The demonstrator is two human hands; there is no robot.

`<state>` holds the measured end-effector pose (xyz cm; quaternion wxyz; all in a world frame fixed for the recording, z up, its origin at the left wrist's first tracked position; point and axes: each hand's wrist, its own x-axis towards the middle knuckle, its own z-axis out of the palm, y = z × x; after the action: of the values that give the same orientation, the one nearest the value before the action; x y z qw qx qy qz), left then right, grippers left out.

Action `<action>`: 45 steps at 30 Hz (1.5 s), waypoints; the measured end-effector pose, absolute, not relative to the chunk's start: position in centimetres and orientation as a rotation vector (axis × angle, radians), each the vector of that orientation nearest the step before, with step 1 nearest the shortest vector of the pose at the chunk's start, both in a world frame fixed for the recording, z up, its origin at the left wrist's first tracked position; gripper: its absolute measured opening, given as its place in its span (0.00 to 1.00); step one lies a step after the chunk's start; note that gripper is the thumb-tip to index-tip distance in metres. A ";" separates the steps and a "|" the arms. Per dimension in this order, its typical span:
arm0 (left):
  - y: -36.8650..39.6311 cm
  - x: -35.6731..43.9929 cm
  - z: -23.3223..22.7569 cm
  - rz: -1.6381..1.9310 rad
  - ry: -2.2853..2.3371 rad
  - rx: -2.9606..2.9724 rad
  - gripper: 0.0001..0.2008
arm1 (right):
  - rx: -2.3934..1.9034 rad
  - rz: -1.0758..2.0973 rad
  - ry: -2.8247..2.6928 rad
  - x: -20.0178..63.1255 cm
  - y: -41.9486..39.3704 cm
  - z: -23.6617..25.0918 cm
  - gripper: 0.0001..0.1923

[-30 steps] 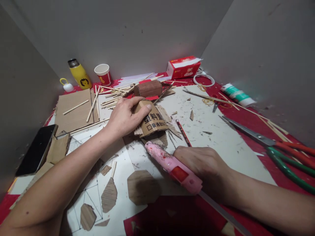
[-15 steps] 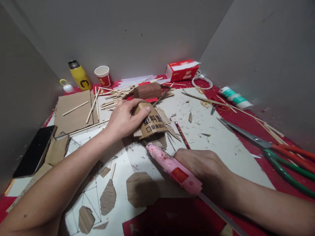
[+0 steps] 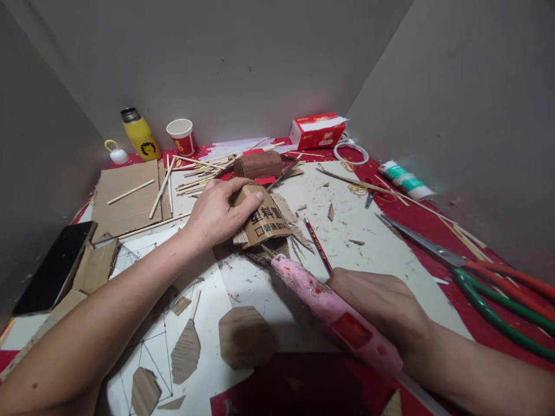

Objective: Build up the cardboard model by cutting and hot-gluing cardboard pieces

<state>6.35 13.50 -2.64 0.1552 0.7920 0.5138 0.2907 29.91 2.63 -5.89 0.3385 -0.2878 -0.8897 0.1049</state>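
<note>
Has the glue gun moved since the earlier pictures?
Yes. The glue gun has tilted, its tip nearer the printed cardboard, which stays under the left hand.

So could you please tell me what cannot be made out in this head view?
- Glue gun nozzle tip: hidden beneath the folded cardboard piece.
- Right hand fingers: wrapped behind the gun's body.
- Scissors handles: cut off by the right edge.
- Cardboard print: partly covered by the left hand.

My pink glue gun (image 3: 336, 312) is smooth, smeared plastic; the printed cardboard piece (image 3: 264, 222) is matt, rough corrugated (frayed edges); the scissors (image 3: 437, 248) have shiny metal blades.
</note>
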 end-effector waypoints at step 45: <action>13.5 6.4 -2.7 0.838 1.488 2.265 0.24 | -0.732 0.285 -2.298 28.8 3.1 -6.8 0.14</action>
<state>6.35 13.48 -2.74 0.1516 0.7892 0.5185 0.2921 28.75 3.07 -6.77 0.3489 -0.2823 -0.8868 0.1100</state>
